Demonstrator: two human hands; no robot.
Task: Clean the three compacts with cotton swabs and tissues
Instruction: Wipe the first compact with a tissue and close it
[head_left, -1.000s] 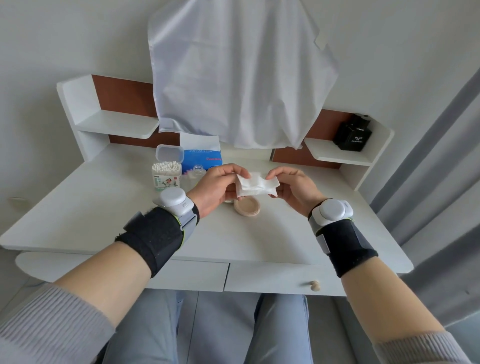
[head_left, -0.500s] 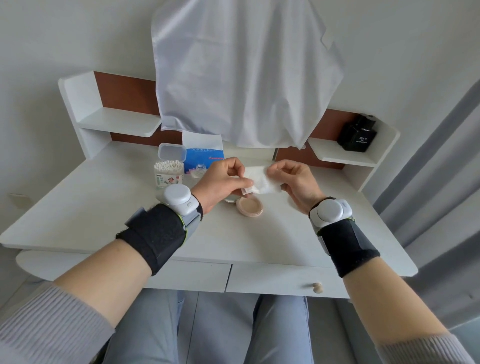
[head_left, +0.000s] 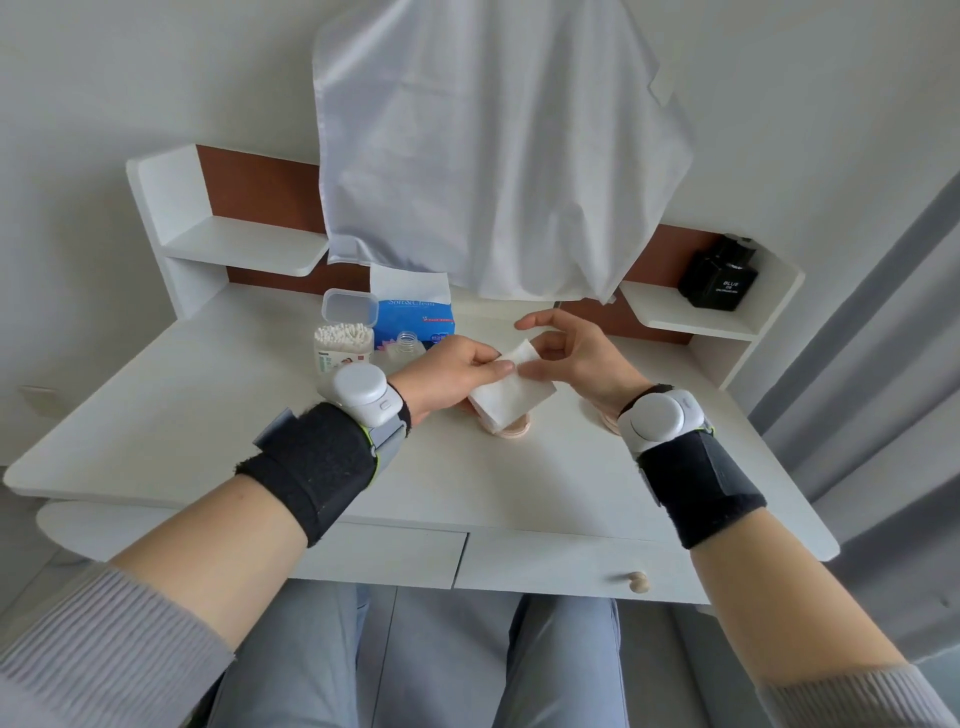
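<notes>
Fingers of my left hand pinch folded white tissue; right hand spread loose; smooth white bench, grey curtain beside.

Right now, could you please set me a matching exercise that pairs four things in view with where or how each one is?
Things:
1. folded tissue
2. cotton swab box
3. black bottle
4. blue tissue pack

Places or states:
A. stands on the right shelf
B. held by the left hand above a compact
C. at the back of the desk, a white sheet sticking up from it
D. lid flipped open, swabs showing

Pairs: 1-B, 2-D, 3-A, 4-C.
</notes>
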